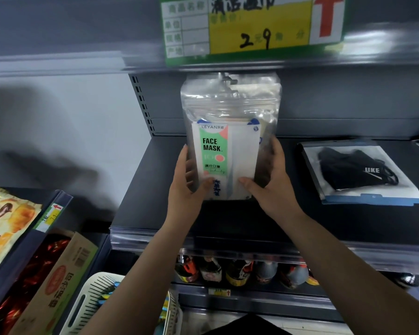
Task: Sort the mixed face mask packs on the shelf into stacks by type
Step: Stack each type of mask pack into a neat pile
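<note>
I hold a bundle of clear zip-top face mask packs [229,112] upright over the dark shelf [240,218]; the front pack has a green "FACE MASK" label. My left hand [185,189] grips the bundle's lower left edge, thumb on the front. My right hand [270,182] grips the lower right edge, fingers behind the packs. To the right, a small stack of black mask packs [363,172] with white and blue backing lies flat on the same shelf.
A green and yellow price tag [237,27] hangs on the shelf above. Bottles [242,269] stand on the shelf below. At lower left are a cardboard box [58,281], snack bags [7,221] and a white plastic basket [94,303].
</note>
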`<state>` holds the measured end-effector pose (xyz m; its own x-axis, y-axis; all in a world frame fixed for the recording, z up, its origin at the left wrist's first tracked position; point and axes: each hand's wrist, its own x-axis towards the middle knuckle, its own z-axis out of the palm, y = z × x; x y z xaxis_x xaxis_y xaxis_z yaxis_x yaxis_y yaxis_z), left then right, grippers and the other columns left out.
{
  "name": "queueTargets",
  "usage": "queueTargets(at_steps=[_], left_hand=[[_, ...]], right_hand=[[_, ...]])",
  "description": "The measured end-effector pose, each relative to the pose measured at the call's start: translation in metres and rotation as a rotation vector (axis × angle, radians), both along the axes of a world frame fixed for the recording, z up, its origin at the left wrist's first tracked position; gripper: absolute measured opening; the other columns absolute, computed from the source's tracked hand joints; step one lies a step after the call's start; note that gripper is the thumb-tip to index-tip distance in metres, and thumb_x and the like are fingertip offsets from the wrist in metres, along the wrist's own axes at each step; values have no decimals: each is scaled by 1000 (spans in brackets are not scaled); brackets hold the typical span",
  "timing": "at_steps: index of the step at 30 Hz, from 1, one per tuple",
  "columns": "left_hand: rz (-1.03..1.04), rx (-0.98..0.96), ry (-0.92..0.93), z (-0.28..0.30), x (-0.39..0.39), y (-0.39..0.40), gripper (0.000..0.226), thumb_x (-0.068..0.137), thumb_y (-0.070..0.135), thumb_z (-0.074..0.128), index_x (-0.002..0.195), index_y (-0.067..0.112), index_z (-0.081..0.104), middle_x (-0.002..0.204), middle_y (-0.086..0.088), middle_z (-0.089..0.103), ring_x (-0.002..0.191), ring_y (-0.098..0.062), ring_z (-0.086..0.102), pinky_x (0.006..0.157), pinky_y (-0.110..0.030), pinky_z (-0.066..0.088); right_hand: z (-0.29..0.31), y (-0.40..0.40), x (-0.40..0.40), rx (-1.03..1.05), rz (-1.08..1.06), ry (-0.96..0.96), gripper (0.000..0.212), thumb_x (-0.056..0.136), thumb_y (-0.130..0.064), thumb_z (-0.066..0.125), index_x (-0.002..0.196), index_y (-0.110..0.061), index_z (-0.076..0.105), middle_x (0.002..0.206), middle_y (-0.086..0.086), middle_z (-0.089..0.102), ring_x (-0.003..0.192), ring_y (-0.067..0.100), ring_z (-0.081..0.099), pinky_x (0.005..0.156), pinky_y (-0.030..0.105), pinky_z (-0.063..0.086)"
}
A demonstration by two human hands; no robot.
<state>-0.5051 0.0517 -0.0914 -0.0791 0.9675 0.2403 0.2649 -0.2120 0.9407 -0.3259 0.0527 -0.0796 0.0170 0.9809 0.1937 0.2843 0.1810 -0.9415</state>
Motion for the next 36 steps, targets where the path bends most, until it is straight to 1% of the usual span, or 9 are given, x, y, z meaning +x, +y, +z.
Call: queueTargets(at_steps=[2, 4, 6, 8, 12, 18, 24, 29, 36], left_hand=[[-2, 7, 24, 0, 0, -1, 74, 88, 9, 62, 146, 31, 21, 118, 17, 58, 105, -6, 59, 79, -15, 51], [-2, 22, 69, -3, 0, -2, 72, 89, 9, 59, 142, 40, 21, 114, 30, 55, 105, 1, 57, 79, -12, 50], [3, 17, 99, -7, 1, -3, 72, 90, 15, 58, 144, 42, 18, 123, 21, 54, 112, -3, 55, 87, -24, 52], [-2, 5, 119, -10, 1, -4, 77, 90, 20, 57, 147, 41, 11, 130, 8, 51, 118, -12, 52, 92, -38, 52], [-23, 0, 75, -9, 2, -5, 77, 88, 7, 59, 147, 34, 16, 117, 24, 55, 106, 10, 54, 79, -9, 48], [-10, -31, 70, -12, 5, -6, 79, 85, 0, 60, 141, 41, 22, 115, 29, 54, 107, 11, 53, 79, -10, 50], [43, -60, 146, -17, 1, 5, 65, 83, 7, 63, 137, 30, 36, 122, 4, 57, 111, -10, 54, 89, -33, 54], [92, -18, 93, -11, 7, 8, 57, 81, 0, 63, 127, 28, 45, 118, 4, 57, 111, -11, 55, 93, -33, 51], [74, -50, 165, -16, 9, 6, 60, 87, 7, 60, 138, 26, 36, 124, 4, 48, 112, -9, 50, 98, -36, 48]], right_hand=[[-1, 0, 0, 13, -4, -26, 97, 80, -6, 69, 148, -33, 6, 126, -33, 36, 108, -30, 35, 90, 0, 35], [-1, -2, -1, 15, -6, -65, 97, 83, -9, 67, 147, -40, 0, 142, -17, 35, 127, -10, 35, 107, 24, 37], [-1, -5, -4, 41, -17, -123, 95, 86, -11, 64, 141, -48, -5, 150, -9, 30, 138, 6, 30, 113, 39, 33], [-1, -8, -7, 65, -31, -143, 92, 88, -10, 60, 138, -49, -7, 149, -11, 29, 139, 7, 26, 114, 39, 30], [-3, -9, -6, 69, -23, -138, 90, 89, -10, 58, 140, -45, -7, 145, -17, 26, 140, 4, 21, 116, 39, 27], [-12, -11, -9, 36, -44, -102, 89, 88, -8, 58, 148, -35, -1, 146, -10, 31, 138, 8, 28, 114, 39, 31], [-8, -5, -6, 29, -88, -166, 82, 88, -6, 58, 149, -27, 8, 148, -3, 35, 133, 2, 29, 109, 24, 27], [-4, 1, -5, 96, -93, -84, 77, 85, 0, 58, 146, -27, 19, 146, 2, 38, 136, 14, 36, 112, 42, 34], [-11, 2, -1, 39, -98, -158, 70, 86, 0, 57, 145, -21, 25, 143, 3, 43, 133, 16, 39, 111, 43, 35]])
